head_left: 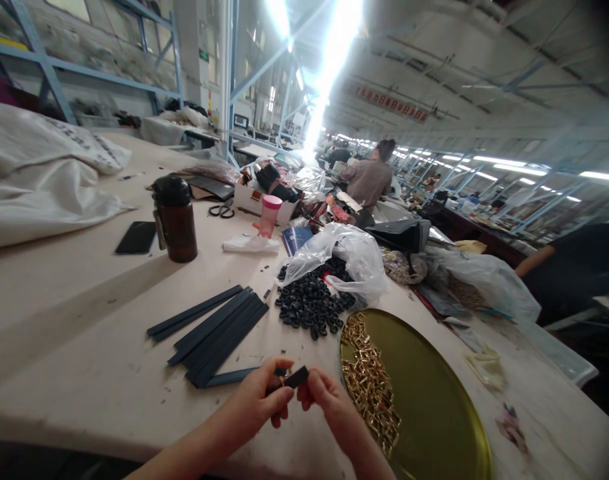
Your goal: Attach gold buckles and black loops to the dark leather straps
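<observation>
My left hand [261, 400] and my right hand [329, 400] meet at the near table edge, both pinched on the end of a dark strap [297, 378]. A small gold buckle shows at my left fingertips. The strap's other end runs left along the table [84, 347] toward a stack of dark blue straps [211, 330]. Right of my hands a round gold tray [434, 400] holds a heap of gold buckles [371, 380]. A pile of black rings [311, 300] spills from a clear plastic bag [349, 257] beyond.
A brown bottle [175, 217], a black phone [136, 237], a pink cup [269, 215] and scissors [221, 211] stand farther back. White sacks [34, 173] lie at left. A person in brown [369, 177] works at the far end; another person's arm [539, 257] shows at right.
</observation>
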`<state>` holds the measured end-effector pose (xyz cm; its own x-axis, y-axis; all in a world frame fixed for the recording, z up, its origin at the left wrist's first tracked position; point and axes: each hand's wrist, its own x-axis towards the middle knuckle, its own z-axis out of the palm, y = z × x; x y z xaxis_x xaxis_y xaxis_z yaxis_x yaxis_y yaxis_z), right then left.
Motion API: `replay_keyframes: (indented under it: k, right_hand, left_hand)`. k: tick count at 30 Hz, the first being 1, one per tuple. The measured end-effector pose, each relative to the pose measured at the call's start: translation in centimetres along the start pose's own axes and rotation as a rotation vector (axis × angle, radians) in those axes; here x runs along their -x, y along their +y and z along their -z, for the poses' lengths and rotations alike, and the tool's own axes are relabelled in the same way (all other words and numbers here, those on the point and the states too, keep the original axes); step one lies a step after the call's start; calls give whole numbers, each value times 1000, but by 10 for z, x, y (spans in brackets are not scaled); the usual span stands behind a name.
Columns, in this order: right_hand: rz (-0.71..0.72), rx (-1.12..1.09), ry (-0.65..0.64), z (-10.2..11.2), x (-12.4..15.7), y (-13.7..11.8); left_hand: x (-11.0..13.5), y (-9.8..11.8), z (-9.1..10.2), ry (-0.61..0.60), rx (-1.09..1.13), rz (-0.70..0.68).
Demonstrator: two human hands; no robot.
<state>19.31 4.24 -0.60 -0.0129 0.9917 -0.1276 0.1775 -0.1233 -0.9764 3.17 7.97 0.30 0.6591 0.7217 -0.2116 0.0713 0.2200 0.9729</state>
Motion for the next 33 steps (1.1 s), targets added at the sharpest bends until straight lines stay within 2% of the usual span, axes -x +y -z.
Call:
replay_keyframes:
  k: [3,4,6,12,19,26,33]
  right_hand:
    - [19,572,266,27,-35,5]
    - [24,707,329,32,-46,7]
    - [30,855,368,36,-60,10]
    - [60,1017,300,18,-57,14]
    - [20,1021,292,20,-60,14]
    - [26,1143,282,3,-57,5]
    - [-29,1239,262,21,-43,1]
  left_hand:
    - [-2,0,-1,12,-98,20]
    - [-3,-1,-1,15,-118,42]
    - [-4,-3,-1,16,-121,74]
    - [2,-11,5,72,-148,74]
    - [13,-9,3,106,-123,74]
    - [21,-6,-2,106,-143,38]
    - [26,1,-5,139,-182,44]
